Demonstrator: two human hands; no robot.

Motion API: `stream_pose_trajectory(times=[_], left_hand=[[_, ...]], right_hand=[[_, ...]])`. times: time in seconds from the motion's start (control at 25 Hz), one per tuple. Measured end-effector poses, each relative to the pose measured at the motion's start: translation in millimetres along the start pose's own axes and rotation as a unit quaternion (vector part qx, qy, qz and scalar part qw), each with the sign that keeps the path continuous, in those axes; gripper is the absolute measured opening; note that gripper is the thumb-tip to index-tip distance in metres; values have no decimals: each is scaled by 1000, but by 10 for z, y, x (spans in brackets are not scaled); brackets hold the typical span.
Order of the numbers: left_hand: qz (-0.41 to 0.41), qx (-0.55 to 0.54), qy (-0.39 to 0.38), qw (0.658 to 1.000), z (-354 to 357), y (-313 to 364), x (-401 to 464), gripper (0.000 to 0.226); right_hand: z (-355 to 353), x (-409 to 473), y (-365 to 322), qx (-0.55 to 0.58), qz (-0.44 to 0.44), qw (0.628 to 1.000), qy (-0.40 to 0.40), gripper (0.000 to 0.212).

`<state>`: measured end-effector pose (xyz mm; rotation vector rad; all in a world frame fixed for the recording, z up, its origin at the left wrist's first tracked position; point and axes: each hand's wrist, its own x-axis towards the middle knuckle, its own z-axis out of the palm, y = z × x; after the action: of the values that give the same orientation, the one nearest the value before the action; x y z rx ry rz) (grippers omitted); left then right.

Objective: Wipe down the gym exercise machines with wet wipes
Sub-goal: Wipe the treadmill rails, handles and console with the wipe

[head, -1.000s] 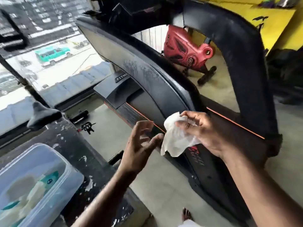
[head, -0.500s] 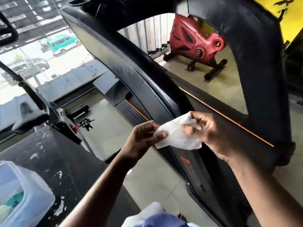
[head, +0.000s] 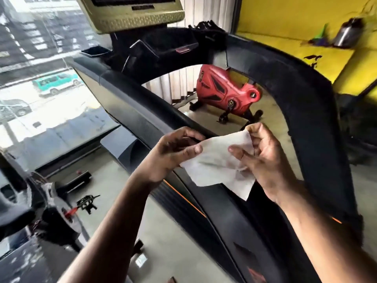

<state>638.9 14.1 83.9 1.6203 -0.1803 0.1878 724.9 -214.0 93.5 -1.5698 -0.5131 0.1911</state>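
Nearest the camera, both forearms came up from the bottom edge of the frame and met at its centre, where the left hand and the right hand held one white wet wipe stretched between them. The left hand pinched the wipe's left edge between thumb and fingers; the right hand's fingers were curled round its upper right corner and gripped it there, with the lower part of the sheet hanging loose. The wipe was spread out in the air just in front of the machine's frame, not pressed against it, so by my reading the sheet was being opened or refolded rather than rubbed on anything.

Just behind the hands ran the black treadmill handrail, slanting from upper left down toward lower right, with an orange stripe along the lower body. Its surface looked dull and speckled (whether that was dust or drying moisture I could not tell). The right upright arched over on the right side of the frame and looked equally matt, and the console sat at the top centre.

In the lower left stood part of another dark machine, and farther off, through the arch at centre, a red exercise bike rested on the floor.

Judged from this, the task seemed well short of finished: no wiping contact was under way here, and the other machines showed no sign either way of having been cleaned.
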Motion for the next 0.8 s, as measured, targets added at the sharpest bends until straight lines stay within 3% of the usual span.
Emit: stream_pose_trajectory(times=[0.12, 0.24, 0.32, 0.44, 0.56, 0.72, 0.8], left_hand=[[-35, -80, -52, 995, -399, -145, 109, 70], [-21, -114, 29, 993, -498, -199, 239, 71], [15, -78, 68, 995, -601, -187, 324, 69], [81, 52, 104, 990, -750, -97, 445, 69], [142, 175, 64, 972, -894, 18, 466, 84], [147, 238, 97, 955, -1296, -17, 669, 75], [148, 261, 70, 951, -1552, -53, 803, 61]], right_hand=[[313, 353, -89, 19, -11, 999, 41, 47], [383, 527, -216, 31, 8, 999, -40, 70], [414, 616, -265, 31, 6, 995, -90, 86], [428, 852, -191, 15, -71, 996, -48, 74], [531, 1029, -110, 68, -152, 985, -41, 55], [761, 1234, -77, 65, -167, 979, -96, 42], [870, 1379, -77, 28, -136, 982, -124, 49]])
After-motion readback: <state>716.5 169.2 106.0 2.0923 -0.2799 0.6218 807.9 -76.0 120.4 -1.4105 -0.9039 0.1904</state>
